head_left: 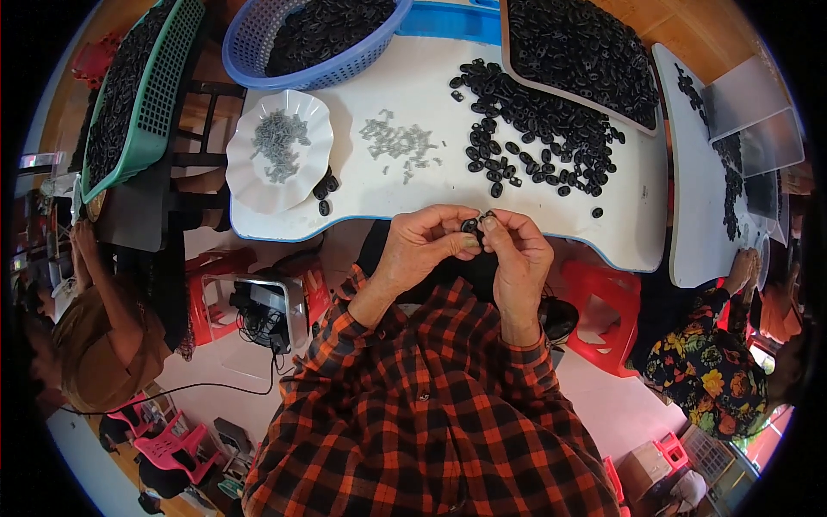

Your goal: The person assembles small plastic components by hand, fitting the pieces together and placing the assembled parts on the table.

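My left hand (418, 246) and my right hand (519, 258) meet just past the table's near edge, fingertips close together. Pinched in the left fingers is a small black oval plastic piece (469, 226). The right thumb and fingers close on another small black piece (488, 215), partly covered by the thumb. Whether the two pieces are joined cannot be made out. Beyond my hands, small clear-grey springs or pins (398, 142) lie loose on the white table (370, 194). More of them fill a white scalloped plate (244, 185). Loose black oval pieces (551, 129) spread to the right.
A blue basket (353, 71) and a tray (594, 96), both with black pieces, stand at the back. A green basket (159, 103) is at far left. Red stools (607, 319) flank me. Another person (112, 327) sits left; a floral sleeve (706, 362) shows right.
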{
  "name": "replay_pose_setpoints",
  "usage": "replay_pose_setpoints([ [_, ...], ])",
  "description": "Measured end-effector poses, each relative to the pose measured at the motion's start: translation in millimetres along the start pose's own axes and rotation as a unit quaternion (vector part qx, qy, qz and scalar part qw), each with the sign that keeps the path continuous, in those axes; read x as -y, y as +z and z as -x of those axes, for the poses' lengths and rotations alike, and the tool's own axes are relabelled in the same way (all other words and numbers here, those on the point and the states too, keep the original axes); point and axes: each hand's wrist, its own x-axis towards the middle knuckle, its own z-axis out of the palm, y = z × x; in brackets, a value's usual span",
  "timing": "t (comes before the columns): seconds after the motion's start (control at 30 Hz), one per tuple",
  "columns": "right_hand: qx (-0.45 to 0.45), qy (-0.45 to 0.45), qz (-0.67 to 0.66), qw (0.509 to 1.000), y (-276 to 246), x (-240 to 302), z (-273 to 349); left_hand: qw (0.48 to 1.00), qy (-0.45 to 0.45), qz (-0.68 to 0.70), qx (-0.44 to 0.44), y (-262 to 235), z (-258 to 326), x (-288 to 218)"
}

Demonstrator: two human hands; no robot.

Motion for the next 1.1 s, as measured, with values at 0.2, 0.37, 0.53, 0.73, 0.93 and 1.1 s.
replay_pose_setpoints([
  [0.2, 0.025, -0.003, 0.018, 1.000, -5, 0, 1, 0.996, -0.029, 0.083, -0.005, -3, -1, 3],
  [0.37, 0.047, -0.004, 0.044, 0.998, -5, 4, 5, 0.988, -0.008, 0.156, 0.013, -13, -2, 10],
  [0.53, 0.067, 0.002, 0.054, 0.996, -1, 8, 7, 0.982, -0.001, 0.185, 0.020, -14, -2, 9],
  [0.73, 0.067, -0.005, 0.077, 0.995, 0, 7, 8, 0.984, 0.003, 0.178, 0.018, -15, -2, 9],
  [0.93, 0.057, -0.016, 0.095, 0.994, 3, 9, 9, 0.993, 0.000, 0.121, 0.011, -15, 1, 3],
  [1.1, 0.053, -0.038, 0.169, 0.983, 3, 11, 10, 1.000, -0.008, 0.023, 0.005, -14, 3, -6],
])
